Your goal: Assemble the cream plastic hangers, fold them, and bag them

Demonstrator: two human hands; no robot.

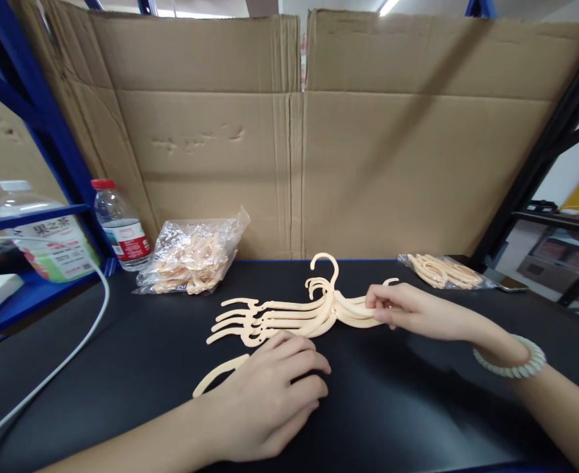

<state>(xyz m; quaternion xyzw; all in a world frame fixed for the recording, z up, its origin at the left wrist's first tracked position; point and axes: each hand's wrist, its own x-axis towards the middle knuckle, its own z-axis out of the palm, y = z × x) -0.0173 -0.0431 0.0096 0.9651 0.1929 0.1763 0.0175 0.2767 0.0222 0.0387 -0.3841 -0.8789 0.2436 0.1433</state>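
Several cream plastic clothes hangers (289,316) lie stacked in the middle of the black table, their hooks pointing away from me. My right hand (398,307) pinches the right arm of the top hanger between thumb and fingers. In front of the stack, my left hand (282,394) rests palm down with its fingers bent and a little apart. From behind its back edge sticks out a curved cream piece (219,374); the rest of that piece is hidden by the hand. I see nothing gripped in the left hand.
A clear bag of cream parts (191,259) stands at the back left, beside a red-capped bottle (125,230). Another bag of parts (444,270) lies back right near a phone (506,281). A white cable (80,345) crosses the left side. Cardboard (211,164) walls the back.
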